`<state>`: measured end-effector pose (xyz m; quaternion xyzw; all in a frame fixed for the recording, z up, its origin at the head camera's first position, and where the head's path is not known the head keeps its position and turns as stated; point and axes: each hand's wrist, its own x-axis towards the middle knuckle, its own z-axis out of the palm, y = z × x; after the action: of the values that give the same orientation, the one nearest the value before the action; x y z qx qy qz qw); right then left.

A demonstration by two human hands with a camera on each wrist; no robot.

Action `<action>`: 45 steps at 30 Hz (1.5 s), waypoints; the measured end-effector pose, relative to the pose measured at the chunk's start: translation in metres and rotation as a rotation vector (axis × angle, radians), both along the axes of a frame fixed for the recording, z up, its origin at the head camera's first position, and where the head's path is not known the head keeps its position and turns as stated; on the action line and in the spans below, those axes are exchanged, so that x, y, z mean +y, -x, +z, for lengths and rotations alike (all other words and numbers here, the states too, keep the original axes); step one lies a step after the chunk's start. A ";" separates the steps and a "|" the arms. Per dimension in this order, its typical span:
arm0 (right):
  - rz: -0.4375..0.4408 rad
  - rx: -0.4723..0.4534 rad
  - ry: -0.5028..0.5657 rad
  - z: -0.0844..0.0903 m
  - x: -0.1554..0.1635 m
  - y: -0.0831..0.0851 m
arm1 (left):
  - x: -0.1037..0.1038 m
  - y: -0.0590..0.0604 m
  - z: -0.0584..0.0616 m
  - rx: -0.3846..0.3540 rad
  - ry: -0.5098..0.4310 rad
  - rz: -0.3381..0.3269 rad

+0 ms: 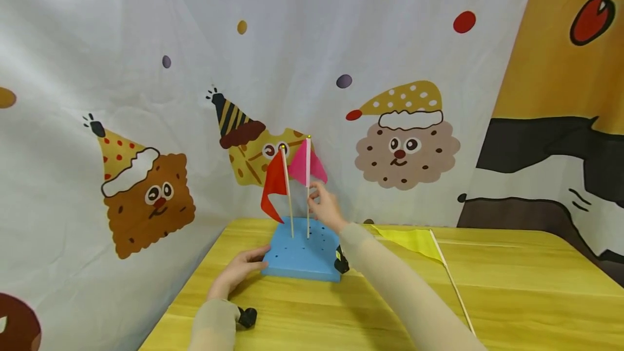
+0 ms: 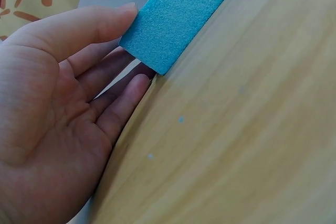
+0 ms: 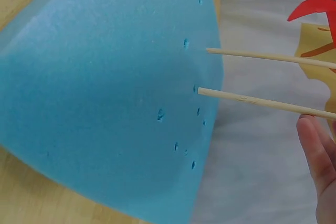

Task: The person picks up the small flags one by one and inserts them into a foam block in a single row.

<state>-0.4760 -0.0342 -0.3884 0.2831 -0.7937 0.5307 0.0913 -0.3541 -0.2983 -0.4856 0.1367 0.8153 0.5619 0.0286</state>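
A blue foam block (image 1: pixel 302 258) with several small holes lies on the yellow wooden table (image 1: pixel 512 286). Two flags stand in it: a red flag (image 1: pixel 274 182) on a wooden stick and a pink flag (image 1: pixel 306 164) beside it. My right hand (image 1: pixel 317 197) is at the pink flag's stick, pinching it just below the cloth. In the right wrist view both sticks (image 3: pixel 262 100) enter the block (image 3: pixel 105 103), with one of my fingers (image 3: pixel 315 150) just under the nearer stick. My left hand (image 1: pixel 253 261) rests at the block's near left corner, its thumb (image 2: pixel 100 24) and straight fingers touching the foam (image 2: pixel 178 14).
A yellow flag (image 1: pixel 414 240) on a long stick lies flat on the table to the right of the block. A cartoon-printed cloth backdrop (image 1: pixel 146 96) hangs close behind and to the left. The table's front edge is near my arms.
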 end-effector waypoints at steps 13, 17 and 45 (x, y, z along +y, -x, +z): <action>-0.022 0.025 -0.019 -0.006 0.003 0.000 | 0.004 0.004 0.001 -0.014 -0.013 -0.012; -0.011 0.034 -0.042 -0.007 0.005 -0.001 | 0.006 0.006 0.004 -0.018 -0.015 -0.013; -0.013 -0.118 -0.042 -0.028 0.044 -0.009 | -0.003 0.001 -0.001 -0.009 -0.004 -0.004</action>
<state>-0.4671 0.0103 -0.4165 0.2481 -0.8104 0.5292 0.0416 -0.3554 -0.3014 -0.4863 0.1361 0.8138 0.5640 0.0331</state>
